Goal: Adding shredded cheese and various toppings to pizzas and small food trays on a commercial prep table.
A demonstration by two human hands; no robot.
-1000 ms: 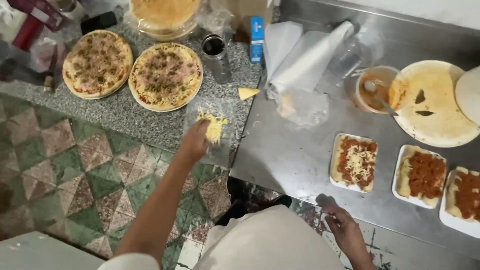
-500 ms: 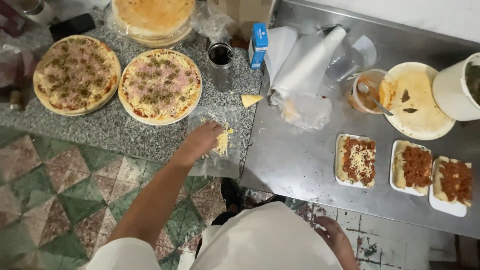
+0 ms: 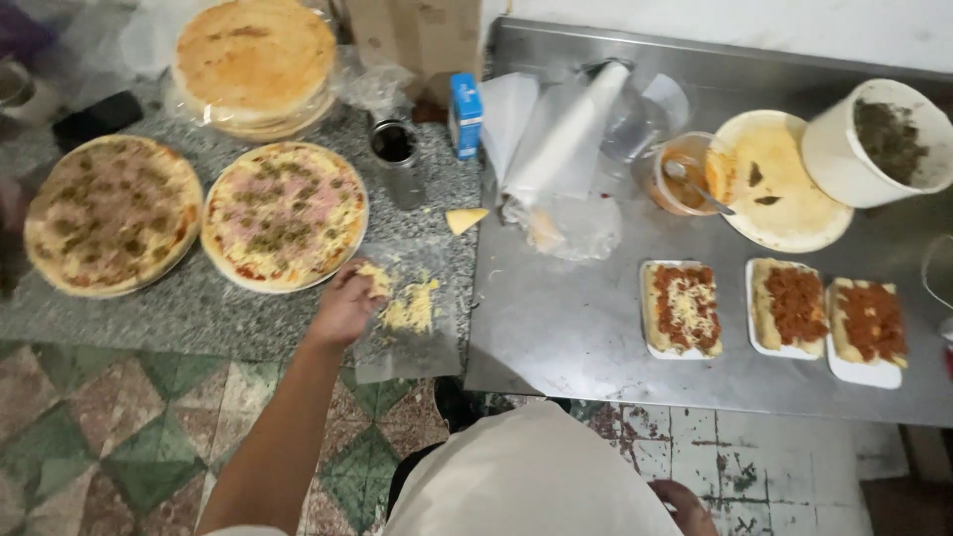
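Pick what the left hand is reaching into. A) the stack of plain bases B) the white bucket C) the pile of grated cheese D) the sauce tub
C: the left hand is at the loose grated cheese on the granite counter, just below the nearer topped pizza and far from the bucket.

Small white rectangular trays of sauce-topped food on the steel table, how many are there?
3, in a row along the table's front right: the left tray has shredded cheese, the middle tray and right tray only red sauce. More may lie beyond the frame.
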